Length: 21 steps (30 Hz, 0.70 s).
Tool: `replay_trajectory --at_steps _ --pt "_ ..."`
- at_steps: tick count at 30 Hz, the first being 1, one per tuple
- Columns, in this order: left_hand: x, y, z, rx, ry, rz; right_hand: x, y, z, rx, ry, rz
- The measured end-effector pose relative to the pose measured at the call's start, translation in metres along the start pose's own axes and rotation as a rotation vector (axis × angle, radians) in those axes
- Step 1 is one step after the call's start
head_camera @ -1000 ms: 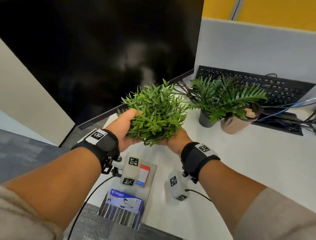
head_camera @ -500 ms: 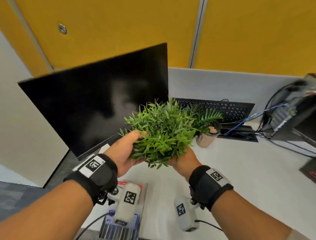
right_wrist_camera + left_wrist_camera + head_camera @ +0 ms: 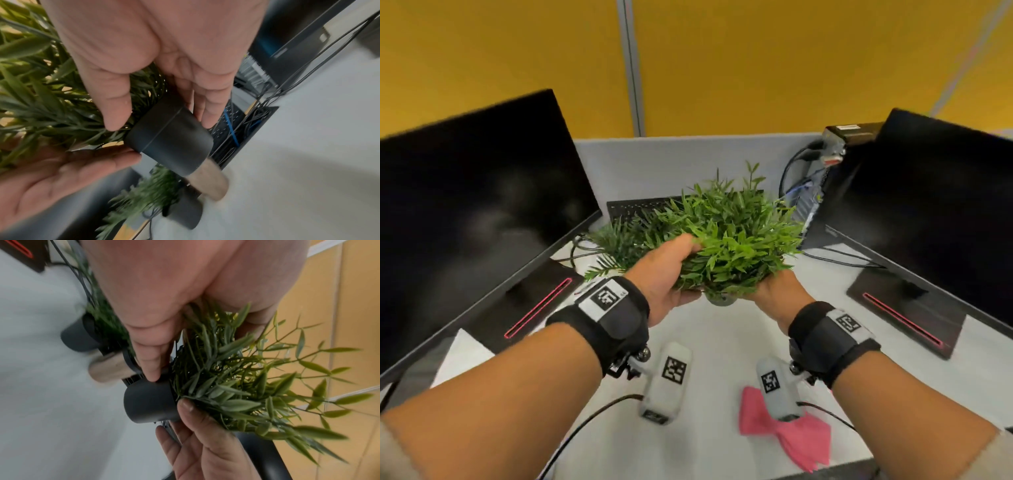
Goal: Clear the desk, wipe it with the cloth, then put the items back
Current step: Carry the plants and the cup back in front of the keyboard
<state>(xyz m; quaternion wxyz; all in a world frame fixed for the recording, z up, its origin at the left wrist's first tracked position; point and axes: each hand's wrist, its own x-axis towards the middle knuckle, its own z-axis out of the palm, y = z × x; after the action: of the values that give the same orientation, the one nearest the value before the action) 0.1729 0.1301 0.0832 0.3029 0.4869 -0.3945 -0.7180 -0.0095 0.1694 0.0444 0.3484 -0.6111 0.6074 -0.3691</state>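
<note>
I hold a leafy green potted plant (image 3: 736, 240) with both hands above the middle of the white desk (image 3: 722, 342). My left hand (image 3: 678, 270) grips its left side, thumb over the leaves. My right hand (image 3: 770, 291) cups it from the right; in the right wrist view its thumb and fingers pinch the dark grey pot (image 3: 170, 142). In the left wrist view the pot (image 3: 150, 402) is tilted, with a left finger on its rim. A pink cloth (image 3: 791, 435) lies crumpled near the desk's front edge, under my right wrist.
Two more small plants (image 3: 619, 240) stand behind my left hand, one in a dark pot (image 3: 78, 337), one in a tan pot (image 3: 109, 368). A black keyboard (image 3: 640, 209) leans against the rear partition. Black monitors flank the desk left (image 3: 476, 192) and right (image 3: 945, 205), with cables at the back right.
Both hands have carried the plant rightward, from beside the left monitor to the space between the two monitors. The view swung right; the pink cloth came into sight.
</note>
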Motion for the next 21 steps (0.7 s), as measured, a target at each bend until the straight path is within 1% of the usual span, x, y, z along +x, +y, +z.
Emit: replay_trajectory --at_steps 2,5,7,9,12,14,16,19,21 --pt "0.027 -0.004 0.029 0.007 0.000 -0.028 0.008 0.021 -0.026 -0.025 0.002 0.066" --pt "0.067 -0.010 0.065 0.000 0.044 -0.068 0.027 0.056 -0.057 -0.024 -0.012 0.127" --pt "0.093 -0.013 0.084 -0.014 0.078 -0.098 0.041 0.078 -0.071 0.033 -0.012 0.186" --pt "0.116 -0.019 0.095 -0.017 0.087 -0.126 0.056 0.099 -0.078 0.030 -0.011 0.219" --pt "0.150 -0.030 0.103 -0.019 0.100 -0.145 0.077 0.125 -0.082 0.081 -0.024 0.242" --pt "0.167 -0.036 0.105 -0.021 0.120 -0.157 0.089 0.136 -0.081 0.056 -0.055 0.221" --pt "0.178 -0.040 0.104 -0.022 0.131 -0.165 0.098 0.146 -0.078 0.036 -0.077 0.201" --pt "0.188 -0.041 0.103 -0.024 0.151 -0.165 0.113 0.162 -0.070 0.063 -0.051 0.196" --pt "0.192 -0.040 0.103 -0.034 0.162 -0.167 0.120 0.172 -0.066 0.070 -0.064 0.197"
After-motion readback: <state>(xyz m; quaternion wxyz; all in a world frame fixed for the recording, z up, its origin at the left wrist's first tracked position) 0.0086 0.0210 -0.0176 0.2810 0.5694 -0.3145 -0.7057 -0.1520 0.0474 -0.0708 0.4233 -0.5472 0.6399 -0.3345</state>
